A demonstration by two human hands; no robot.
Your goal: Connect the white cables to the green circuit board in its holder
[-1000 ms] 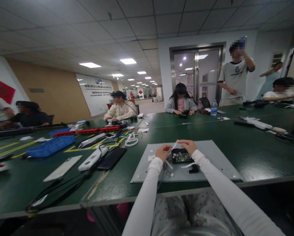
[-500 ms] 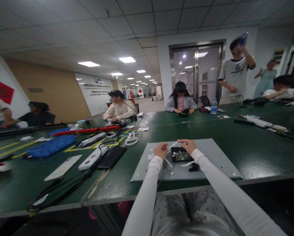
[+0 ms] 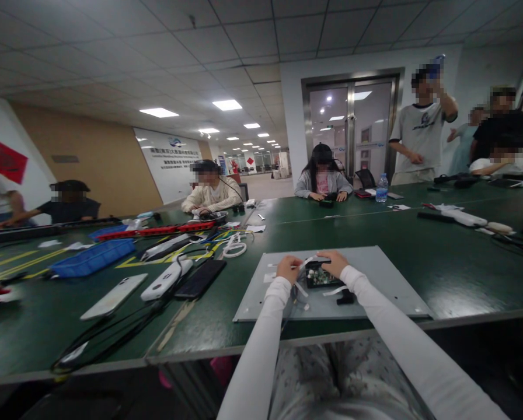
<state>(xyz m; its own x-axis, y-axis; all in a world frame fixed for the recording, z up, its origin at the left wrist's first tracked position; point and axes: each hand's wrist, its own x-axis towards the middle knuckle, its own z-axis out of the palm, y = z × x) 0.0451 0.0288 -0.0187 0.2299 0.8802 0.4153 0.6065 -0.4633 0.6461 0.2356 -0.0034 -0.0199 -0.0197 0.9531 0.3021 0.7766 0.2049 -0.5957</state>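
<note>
A grey mat (image 3: pixel 375 286) lies on the green table (image 3: pixel 463 262) in front of me. On it sits a small black device with an exposed circuit board (image 3: pixel 320 276). My left hand (image 3: pixel 288 269) and my right hand (image 3: pixel 334 262) are both closed in a pinch on a thin white strip (image 3: pixel 309 260) stretched between them just above the device. Loose white strips (image 3: pixel 334 291) and a small black part (image 3: pixel 345 299) lie on the mat beside the device.
To my left on the table lie a white phone (image 3: pixel 114 296), a black phone (image 3: pixel 200 279), a white power bank (image 3: pixel 165 280), cables and a blue tray (image 3: pixel 91 258). Several other people sit or stand around the table; a water bottle (image 3: pixel 381 190) stands at the far side.
My hands have lowered the white strip closer to the device and moved a little nearer to each other. More people have come into view at the far right.
</note>
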